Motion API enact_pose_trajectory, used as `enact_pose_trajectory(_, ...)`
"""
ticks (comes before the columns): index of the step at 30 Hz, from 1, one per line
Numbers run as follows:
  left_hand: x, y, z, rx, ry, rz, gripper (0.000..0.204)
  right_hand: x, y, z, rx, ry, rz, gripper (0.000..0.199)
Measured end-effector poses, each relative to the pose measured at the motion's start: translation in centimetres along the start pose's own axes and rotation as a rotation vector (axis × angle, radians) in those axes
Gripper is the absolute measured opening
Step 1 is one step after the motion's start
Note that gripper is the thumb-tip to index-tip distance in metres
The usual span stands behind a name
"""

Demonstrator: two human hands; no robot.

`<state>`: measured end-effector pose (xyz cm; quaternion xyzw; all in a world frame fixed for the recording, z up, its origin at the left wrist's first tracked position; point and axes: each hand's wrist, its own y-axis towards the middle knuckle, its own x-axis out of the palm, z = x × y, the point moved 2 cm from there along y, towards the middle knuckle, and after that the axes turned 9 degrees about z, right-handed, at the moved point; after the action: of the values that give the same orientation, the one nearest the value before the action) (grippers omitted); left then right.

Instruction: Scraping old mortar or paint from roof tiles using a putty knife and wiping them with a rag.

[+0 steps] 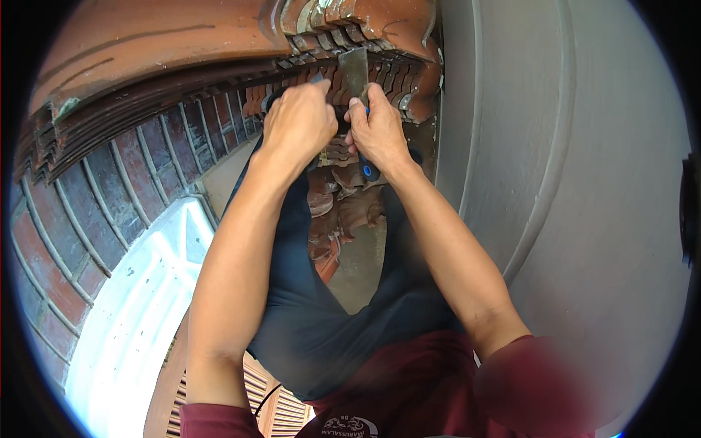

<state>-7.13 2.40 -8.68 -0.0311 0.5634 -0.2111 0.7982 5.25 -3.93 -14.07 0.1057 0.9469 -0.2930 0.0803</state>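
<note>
Hands raised together at the roof's lower edge: right hand (376, 131) wrapped tight on a scraper (355, 69), blue-black handle low, flat blade pushed up between the clay tiles (321, 36), angled to pry. Left hand (299, 120) fisted beside it, touching, grasping something dark I cannot identify. Loose tile pieces (339, 212) heaped below; grey wall (555, 182) right, brick wall (124, 190) left.

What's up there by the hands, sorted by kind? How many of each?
Hands: 2, the left hand and the right hand
Flat-bladed tools: 1, a scraper with a blue-and-black handle, held by the right hand
Dark cloths: 1, a cloth draped over the forearms
Total: 4
</note>
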Motion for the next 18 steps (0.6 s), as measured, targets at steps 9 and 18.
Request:
enact_pose_trajectory(9,0.3,2.3,0.6,-0.114,-0.165,-0.22,0.051,2.7,-0.9,-1.8,0.222,0.19,0.173,0.018)
enact_pose_trajectory(18,2.0,2.8,0.1,-0.458,-0.518,-0.294,0.069,2.4,-0.6,-3.2,0.287,0.184,0.165,0.025)
